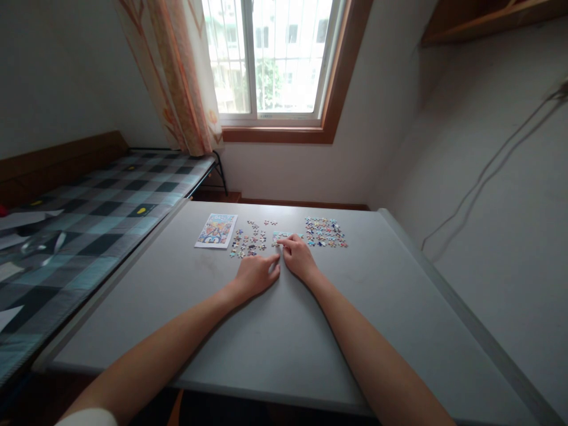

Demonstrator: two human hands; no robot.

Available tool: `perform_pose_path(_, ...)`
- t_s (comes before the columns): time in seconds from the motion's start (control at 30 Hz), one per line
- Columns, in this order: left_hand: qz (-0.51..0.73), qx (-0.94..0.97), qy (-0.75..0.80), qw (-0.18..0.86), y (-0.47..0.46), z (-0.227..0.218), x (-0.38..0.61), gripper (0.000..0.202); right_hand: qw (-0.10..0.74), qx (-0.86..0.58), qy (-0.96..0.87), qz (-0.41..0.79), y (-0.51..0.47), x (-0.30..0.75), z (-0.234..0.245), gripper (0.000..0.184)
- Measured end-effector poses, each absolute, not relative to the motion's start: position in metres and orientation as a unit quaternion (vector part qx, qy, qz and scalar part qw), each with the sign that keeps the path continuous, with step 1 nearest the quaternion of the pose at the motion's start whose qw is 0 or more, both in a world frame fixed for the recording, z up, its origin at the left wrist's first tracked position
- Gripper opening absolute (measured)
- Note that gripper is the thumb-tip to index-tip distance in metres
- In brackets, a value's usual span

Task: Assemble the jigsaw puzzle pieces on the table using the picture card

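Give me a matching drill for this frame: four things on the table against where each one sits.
1 picture card
2 left hand
3 right hand
4 wide patch of pieces

A right end of the row
B touching the mid-row pieces
C left end of the row
D resting on bare table, nearer the person

Pairs: 1-C, 2-D, 3-B, 4-A

text readable: none | card (216, 231): coloured print, any lettering too small to read | pieces (325, 232): too small to tell any letters | numbers, brands, signs: none readable
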State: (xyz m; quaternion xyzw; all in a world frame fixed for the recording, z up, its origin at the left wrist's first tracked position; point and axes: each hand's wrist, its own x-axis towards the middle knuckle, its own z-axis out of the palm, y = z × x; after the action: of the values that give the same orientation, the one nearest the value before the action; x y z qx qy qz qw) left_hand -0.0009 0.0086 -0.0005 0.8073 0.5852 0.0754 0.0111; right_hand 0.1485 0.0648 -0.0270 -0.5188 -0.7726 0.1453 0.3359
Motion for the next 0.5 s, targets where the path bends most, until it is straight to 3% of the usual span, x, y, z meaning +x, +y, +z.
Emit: perform_pose_path(0.5,0.074,0.805,0.589,0.017,0.0083,0.0025,0.0000,0.039,0.321,-0.518,-0.779,0.149,0.0666,0.1488,-0.0288,0.031)
